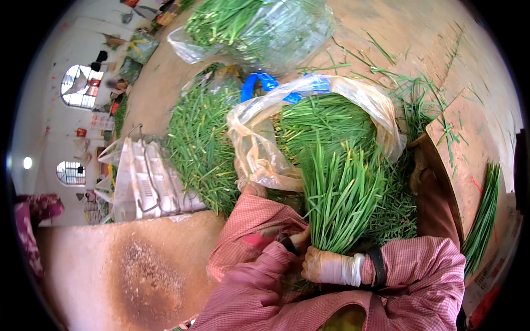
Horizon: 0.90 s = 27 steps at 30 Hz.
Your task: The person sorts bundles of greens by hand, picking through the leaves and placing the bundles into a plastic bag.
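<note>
An upright bunch of long, flat green leaves, like garlic chives (343, 198), stands in front of me. My right hand (325, 265), wrapped in white tape at the wrist, is closed around its lower end. Just left of the bunch's base is my left hand (301, 240), mostly hidden by the sleeve and leaves; its fingers do not show. Beyond the bunch, a clear plastic bag (256, 145) with its rim folded open holds more of the leaves (327, 120), laid lengthwise. Blue tape or strap (258, 85) lies at its far rim.
Loose leaves (203, 153) are heaped left of the bag. A full plastic bag (285, 37) lies beyond. White crates with a metal handle (153, 178) stand at left, above a stained concrete ledge (74, 265). Another bunch (484, 219) lies at far right. Patterned cloth (29, 231) shows at far left.
</note>
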Available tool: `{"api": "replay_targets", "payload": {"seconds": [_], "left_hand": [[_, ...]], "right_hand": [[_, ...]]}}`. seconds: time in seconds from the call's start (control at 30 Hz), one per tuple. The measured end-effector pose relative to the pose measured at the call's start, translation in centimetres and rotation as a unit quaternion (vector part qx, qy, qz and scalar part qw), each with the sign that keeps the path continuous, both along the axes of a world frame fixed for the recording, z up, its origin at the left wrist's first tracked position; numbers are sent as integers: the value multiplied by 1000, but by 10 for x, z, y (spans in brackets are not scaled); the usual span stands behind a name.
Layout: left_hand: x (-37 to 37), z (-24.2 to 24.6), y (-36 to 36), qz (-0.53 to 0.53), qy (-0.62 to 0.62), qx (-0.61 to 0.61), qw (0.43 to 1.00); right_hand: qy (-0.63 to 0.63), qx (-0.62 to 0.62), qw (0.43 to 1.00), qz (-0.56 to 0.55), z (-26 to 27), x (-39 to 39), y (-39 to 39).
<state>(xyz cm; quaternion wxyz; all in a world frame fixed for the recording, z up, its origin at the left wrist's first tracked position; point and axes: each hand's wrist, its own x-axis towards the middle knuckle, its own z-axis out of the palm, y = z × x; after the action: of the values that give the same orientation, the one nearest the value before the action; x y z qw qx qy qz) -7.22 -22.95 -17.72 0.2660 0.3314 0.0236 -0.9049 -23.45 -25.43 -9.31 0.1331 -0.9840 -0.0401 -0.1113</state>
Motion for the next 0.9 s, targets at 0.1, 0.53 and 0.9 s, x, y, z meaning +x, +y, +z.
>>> {"api": "replay_targets", "payload": {"seconds": [0.1,0.53,0.9], "left_hand": [[-21,24,-1,-43,4,-50,998],[-32,55,17,76,119,37,989],[-10,105,15,-93,-53,-329,938]], "right_hand": [[-17,7,1000,21,15,6,29],[-16,-184,982,51,24,23,102],[-71,-162,984,28,34,27,123]]}}
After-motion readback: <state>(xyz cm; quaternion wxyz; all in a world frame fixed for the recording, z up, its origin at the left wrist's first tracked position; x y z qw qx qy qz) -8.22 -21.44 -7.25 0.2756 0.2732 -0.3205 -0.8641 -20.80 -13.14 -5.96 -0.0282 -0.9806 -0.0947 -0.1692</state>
